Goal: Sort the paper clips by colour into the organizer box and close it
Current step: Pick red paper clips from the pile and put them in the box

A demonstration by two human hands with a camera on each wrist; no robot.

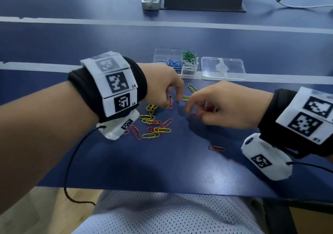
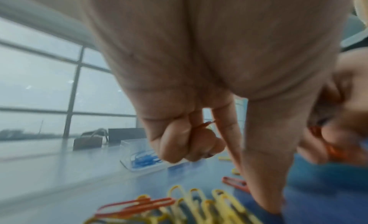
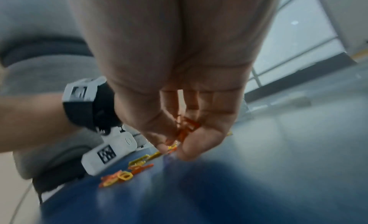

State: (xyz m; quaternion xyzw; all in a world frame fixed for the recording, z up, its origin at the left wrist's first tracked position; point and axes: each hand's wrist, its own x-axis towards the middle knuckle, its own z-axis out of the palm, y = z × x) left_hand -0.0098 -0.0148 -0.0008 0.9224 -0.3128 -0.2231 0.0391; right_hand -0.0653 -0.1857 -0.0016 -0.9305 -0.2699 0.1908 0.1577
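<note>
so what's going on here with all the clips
A person is sorting paper clips by colour. The left hand pinches a red clip, and the right hand holds several red clips in its curled fingers. Blue, green and white clips already sit in the organizer box; its lid lies beside it. Red and yellow clips lie loose on the table.

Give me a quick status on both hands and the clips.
Left hand pinching a red clip. Right hand holding red clips. Box open with blue, green, white sorted; red and yellow pile left on table. Nothing blocking.
</note>
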